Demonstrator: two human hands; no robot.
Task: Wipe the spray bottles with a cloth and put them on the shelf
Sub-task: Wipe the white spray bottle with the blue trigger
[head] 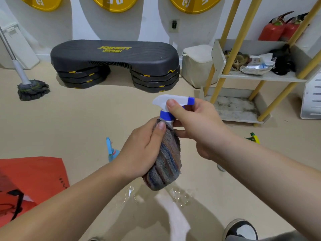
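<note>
Nearly upright — spray bottle (165,116) in cloth (166,164), nozzle (191,100) rightward

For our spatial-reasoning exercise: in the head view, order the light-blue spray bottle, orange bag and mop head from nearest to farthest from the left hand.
1. Light-blue spray bottle, just left of the left hand.
2. Orange bag, lower left.
3. Mop head, far left, much farther off.

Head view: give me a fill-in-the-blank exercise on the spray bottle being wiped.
The white trigger spray bottle has a collar and nozzle tip coloured ____.
The striped grey-blue cloth wrapped round its body is held by the ____.
The yellow-legged white shelf stands on the person's ____ side.
Missing: blue; left hand; right.
</note>
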